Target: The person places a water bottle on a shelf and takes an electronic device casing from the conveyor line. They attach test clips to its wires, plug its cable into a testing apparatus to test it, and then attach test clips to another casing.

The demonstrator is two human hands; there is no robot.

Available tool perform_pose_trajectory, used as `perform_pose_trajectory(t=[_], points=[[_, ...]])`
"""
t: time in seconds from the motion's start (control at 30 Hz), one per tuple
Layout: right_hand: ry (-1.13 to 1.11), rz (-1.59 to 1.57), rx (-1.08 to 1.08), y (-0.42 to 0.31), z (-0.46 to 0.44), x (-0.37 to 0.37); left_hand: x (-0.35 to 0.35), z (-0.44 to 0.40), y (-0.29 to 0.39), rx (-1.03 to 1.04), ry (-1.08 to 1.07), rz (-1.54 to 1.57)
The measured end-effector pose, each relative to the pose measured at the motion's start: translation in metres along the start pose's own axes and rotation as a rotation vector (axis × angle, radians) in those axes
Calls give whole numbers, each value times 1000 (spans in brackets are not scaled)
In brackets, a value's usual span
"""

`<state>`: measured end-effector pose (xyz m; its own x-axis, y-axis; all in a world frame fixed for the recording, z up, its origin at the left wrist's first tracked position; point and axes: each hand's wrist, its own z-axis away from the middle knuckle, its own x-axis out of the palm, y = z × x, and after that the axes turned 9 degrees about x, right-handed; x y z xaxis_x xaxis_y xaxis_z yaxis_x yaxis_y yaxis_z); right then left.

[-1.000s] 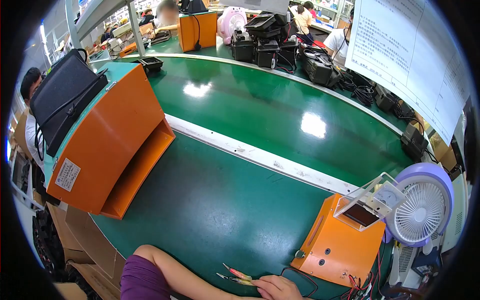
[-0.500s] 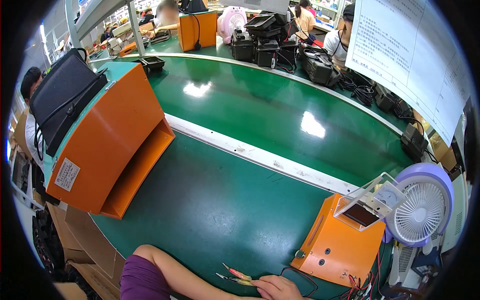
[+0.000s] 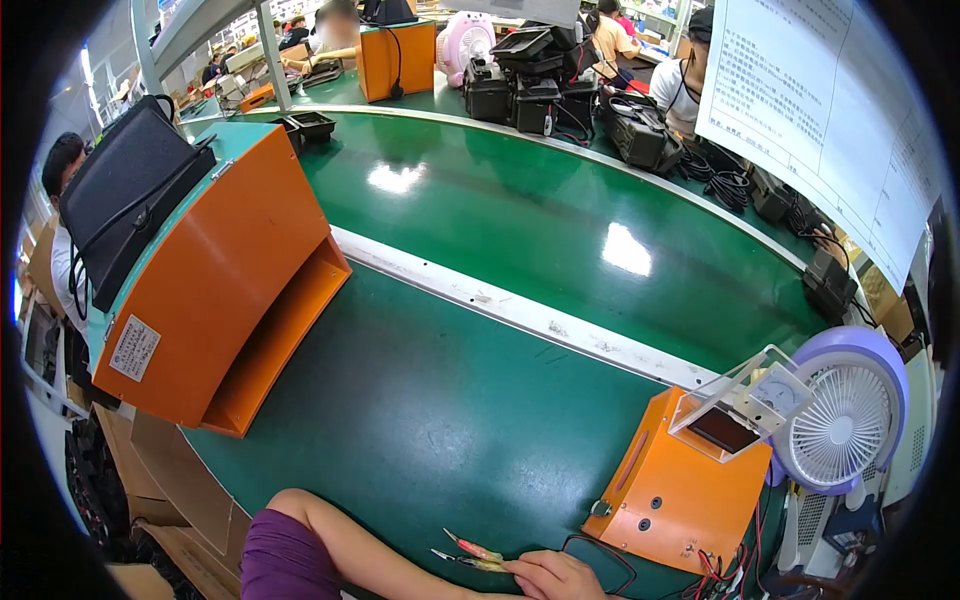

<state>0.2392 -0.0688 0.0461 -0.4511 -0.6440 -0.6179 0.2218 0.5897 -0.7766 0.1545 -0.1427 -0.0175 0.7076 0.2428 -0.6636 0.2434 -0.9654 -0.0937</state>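
Observation:
At the bottom edge, my right hand (image 3: pixel 560 576) lies with its fingers closed and pointing left. Two test probes (image 3: pixel 478 556), one reddish and one yellowish, stick out from its fingertips, their pointed metal tips facing left above the green mat. My left forearm (image 3: pixel 400 562), below a purple sleeve (image 3: pixel 287 560), crosses the bottom of the view toward my right hand. My left hand itself is hidden or outside the picture. A dark cable (image 3: pixel 622 566) loops beside my right hand, near an orange test box (image 3: pixel 690 490) with a meter (image 3: pixel 775 392) mounted on top.
An orange open-fronted case (image 3: pixel 215 290) stands on the left, with a black device (image 3: pixel 135 190) on it. A purple fan (image 3: pixel 842 420) is at the right. Beyond a white rail (image 3: pixel 520 318) runs a green belt (image 3: pixel 480 210). Black boxes (image 3: pixel 535 95), cables, a hanging paper sheet (image 3: pixel 820 110) and people are farther back.
My hand and the probes stay practically still. At the far right, a co-worker's hand has come into view by the black box.

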Motion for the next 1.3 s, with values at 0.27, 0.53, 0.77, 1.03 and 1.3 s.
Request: perform_pose_trajectory(t=[0.27,0.53,0.77,1.03,1.3], points=[[18,9,-10,4,2,4,-4,0,-3,31,-7,10],[-8,14,18,4,4,3,-12,-2,-4,44,-86,-25],[-22,16,25,3,4,3,-11,-2,-5,-5,-47,184],[-55,8,-7,-2,0,-5,-2,4,2,-138,77,557],[-87,-84,115,-10,-2,-8,11,-2,9,-297,357,575]])
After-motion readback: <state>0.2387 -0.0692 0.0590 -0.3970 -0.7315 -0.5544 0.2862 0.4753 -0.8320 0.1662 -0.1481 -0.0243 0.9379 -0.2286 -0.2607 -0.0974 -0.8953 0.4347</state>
